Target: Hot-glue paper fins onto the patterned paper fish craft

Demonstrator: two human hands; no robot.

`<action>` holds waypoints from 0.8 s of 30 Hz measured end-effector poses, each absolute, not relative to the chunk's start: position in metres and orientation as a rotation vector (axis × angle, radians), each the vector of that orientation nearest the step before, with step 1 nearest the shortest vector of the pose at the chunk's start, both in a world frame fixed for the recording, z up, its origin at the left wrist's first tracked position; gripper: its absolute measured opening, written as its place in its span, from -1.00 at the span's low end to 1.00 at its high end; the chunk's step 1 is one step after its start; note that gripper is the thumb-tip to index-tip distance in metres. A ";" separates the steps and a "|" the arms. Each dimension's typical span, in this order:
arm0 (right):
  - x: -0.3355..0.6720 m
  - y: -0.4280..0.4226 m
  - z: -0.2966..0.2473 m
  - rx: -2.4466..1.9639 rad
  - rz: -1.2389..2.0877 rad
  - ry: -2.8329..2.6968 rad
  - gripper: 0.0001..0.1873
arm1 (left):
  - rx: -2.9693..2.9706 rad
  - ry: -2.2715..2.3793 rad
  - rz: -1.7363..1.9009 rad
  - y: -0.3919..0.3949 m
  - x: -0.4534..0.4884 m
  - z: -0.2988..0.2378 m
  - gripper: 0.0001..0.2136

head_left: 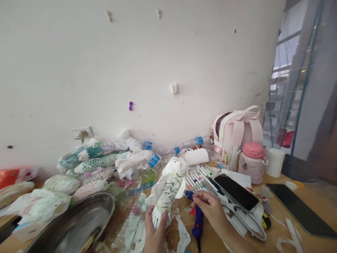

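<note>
The fish (170, 189) is at near centre, tilted, head toward the far side. The left hand (155, 226) is clamped around its tail end. The right hand (208, 204) has thumb and forefinger together beside the glue gun (198, 222); whether they grip anything cannot be told. Body and fins appear formed; scale lines are drawn. Colour is sparser than on the green fish (98, 163) at far left, so colouring is probably incomplete.

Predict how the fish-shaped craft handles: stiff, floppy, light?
The fish-shaped craft is probably stiff-bodied: it looks straight, gripped near one end by the left hand. Its thin side flaps would likely bend. Probably light, since one hand holds it.
</note>
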State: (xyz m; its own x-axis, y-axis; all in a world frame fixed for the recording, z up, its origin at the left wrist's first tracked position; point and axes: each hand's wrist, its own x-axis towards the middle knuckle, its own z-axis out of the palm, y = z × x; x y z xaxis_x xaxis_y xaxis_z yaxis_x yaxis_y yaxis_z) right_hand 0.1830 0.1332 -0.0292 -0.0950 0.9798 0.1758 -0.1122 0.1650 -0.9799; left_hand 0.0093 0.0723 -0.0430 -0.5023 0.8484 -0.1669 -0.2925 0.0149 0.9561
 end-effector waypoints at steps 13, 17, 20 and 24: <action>0.183 0.125 -0.024 -0.781 1.308 -1.411 -0.54 | 0.706 1.569 1.616 0.074 0.003 -0.045 -0.29; 0.186 0.117 -0.016 -0.730 1.334 -1.441 -0.62 | 0.807 1.652 1.657 0.074 0.002 -0.046 -0.34; 0.186 0.115 -0.011 -0.748 1.361 -1.410 -0.60 | 0.868 1.666 1.671 0.074 0.004 -0.044 -0.36; 0.186 0.115 -0.006 -0.799 1.277 -1.402 -0.56 | 0.892 1.642 1.658 0.073 0.006 -0.040 -0.41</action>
